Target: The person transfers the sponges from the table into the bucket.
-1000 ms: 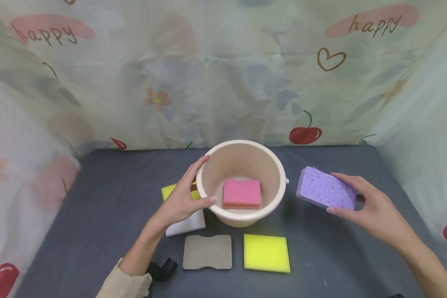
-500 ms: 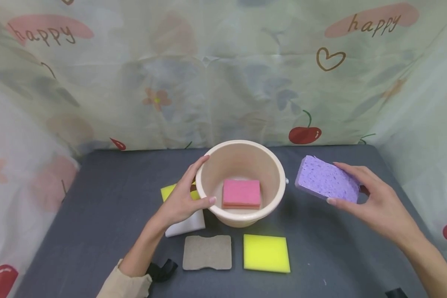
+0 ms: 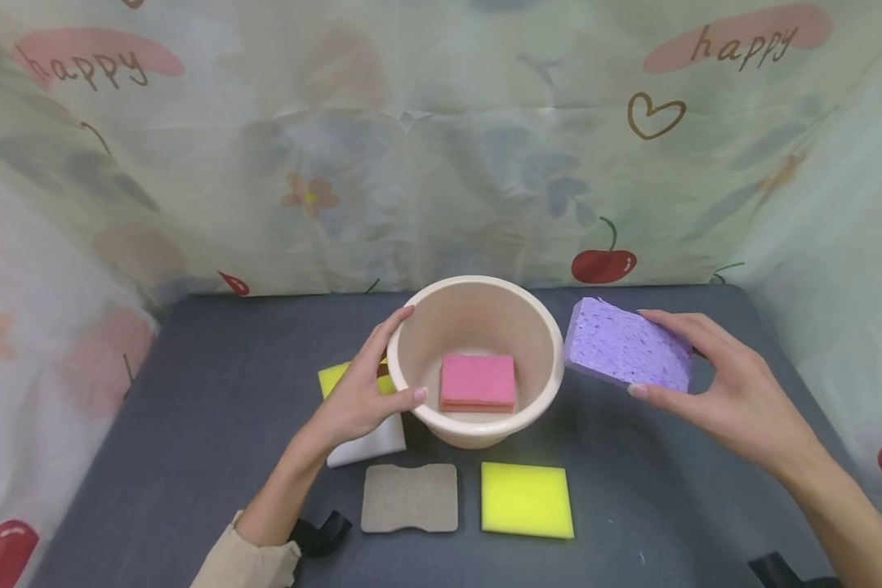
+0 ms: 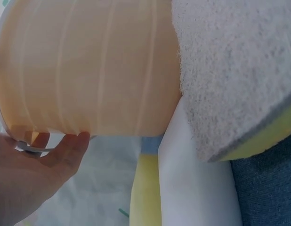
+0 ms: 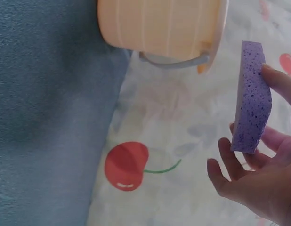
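My left hand (image 3: 363, 394) grips the near-left rim of a cream bucket (image 3: 548, 359), thumb at the rim and fingers along its outer side. A pink sponge (image 3: 478, 380) lies on the bucket's floor. Between thumb and fingers, my right hand (image 3: 728, 392) pinches a porous purple sponge (image 3: 628, 343), held up in the air just right of the bucket and level with its rim. In the right wrist view the purple sponge (image 5: 253, 99) shows its narrow edge, and the bucket (image 5: 159, 23) stands apart from it with its handle (image 5: 178, 63) hanging down the side.
A notched sponge with a grey scouring face (image 3: 409, 498) and a yellow sponge (image 3: 527, 500) lie in front of the bucket on the dark cloth (image 3: 213, 457). Left of it, partly behind my hand, are a white sponge (image 3: 375, 443) and another yellow one (image 3: 331, 377). A printed curtain (image 3: 412, 163) encloses the back and sides.
My right hand has raised the purple sponge and carried it left toward the bucket's rim. The left hand and the bucket have stayed in place.
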### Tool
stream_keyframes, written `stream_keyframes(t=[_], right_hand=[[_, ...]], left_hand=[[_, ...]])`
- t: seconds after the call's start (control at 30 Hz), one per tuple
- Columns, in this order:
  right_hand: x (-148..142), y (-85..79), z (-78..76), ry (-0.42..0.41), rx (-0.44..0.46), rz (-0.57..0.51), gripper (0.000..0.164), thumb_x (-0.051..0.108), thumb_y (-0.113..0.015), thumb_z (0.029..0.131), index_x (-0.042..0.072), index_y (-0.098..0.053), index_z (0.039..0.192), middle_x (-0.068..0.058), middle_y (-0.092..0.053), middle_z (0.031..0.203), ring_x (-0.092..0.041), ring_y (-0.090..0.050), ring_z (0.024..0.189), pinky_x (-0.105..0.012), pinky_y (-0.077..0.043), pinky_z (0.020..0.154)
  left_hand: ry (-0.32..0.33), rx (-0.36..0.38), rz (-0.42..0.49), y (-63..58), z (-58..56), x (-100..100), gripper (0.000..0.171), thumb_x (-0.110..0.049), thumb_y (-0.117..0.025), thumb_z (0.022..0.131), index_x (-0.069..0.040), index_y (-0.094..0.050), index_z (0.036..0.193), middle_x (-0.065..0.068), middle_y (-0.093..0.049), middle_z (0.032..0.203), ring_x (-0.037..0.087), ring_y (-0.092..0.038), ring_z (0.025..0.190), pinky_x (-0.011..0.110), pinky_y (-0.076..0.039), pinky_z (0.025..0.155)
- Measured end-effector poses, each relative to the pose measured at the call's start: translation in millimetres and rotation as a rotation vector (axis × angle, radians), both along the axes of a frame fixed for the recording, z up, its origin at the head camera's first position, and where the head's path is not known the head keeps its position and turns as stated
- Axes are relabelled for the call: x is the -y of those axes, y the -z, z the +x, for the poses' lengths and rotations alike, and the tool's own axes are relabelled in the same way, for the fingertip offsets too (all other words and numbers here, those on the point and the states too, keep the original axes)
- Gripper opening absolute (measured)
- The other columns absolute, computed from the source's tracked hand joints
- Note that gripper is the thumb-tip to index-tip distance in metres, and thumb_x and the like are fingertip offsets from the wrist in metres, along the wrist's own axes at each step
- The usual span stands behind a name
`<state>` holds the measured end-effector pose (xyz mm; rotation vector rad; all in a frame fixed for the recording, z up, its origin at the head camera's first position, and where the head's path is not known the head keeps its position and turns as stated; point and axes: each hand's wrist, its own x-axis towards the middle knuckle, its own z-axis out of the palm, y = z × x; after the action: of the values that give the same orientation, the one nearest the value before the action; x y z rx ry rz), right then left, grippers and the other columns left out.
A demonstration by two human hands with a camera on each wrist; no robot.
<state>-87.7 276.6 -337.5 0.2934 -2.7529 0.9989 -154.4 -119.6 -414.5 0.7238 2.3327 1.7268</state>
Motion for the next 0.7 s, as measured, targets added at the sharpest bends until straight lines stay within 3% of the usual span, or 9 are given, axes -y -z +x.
stream_keyframes(t=[0.33,0.53,0.7], right_hand=[[19.4,-13.3,-3.0,-0.033,-0.079,0.019,0.078,0.022,-0.093,0.069,0.025,-0.058,0.139,0.004,-0.058,0.129,-0.003,-0.046,0.107,-0.013,-0.035,0.08],[28.8,-17.3,-6.0,-0.059,-0.068,0.043,0.076,0.029,-0.092,0.069,0.023,-0.059,0.138,-0.002,-0.06,0.13,-0.016,-0.05,0.109,-0.026,-0.036,0.077],[38.2,-21.1,-9.5,-0.082,-0.058,0.056,0.075,0.03,-0.091,0.071,0.023,-0.059,0.138,-0.002,-0.059,0.132,-0.023,-0.052,0.112,-0.027,-0.039,0.079]], left_hand=[[-0.003,0.013,-0.016,-3.5,0.8,0.2,0.093,-0.023,-0.078,0.085,-0.031,-0.022,0.158,0.005,-0.025,0.157,0.04,-0.048,0.126,0.053,-0.049,0.092],[-0.005,0.011,-0.015,-1.8,1.7,0.0,0.092,-0.015,-0.077,0.085,-0.028,-0.023,0.158,0.006,-0.026,0.157,0.04,-0.05,0.124,0.052,-0.049,0.092],[0.001,0.028,-0.009,-1.5,2.0,0.6,0.092,-0.016,-0.077,0.085,-0.028,-0.022,0.158,0.007,-0.026,0.157,0.04,-0.051,0.124,0.051,-0.05,0.09]])
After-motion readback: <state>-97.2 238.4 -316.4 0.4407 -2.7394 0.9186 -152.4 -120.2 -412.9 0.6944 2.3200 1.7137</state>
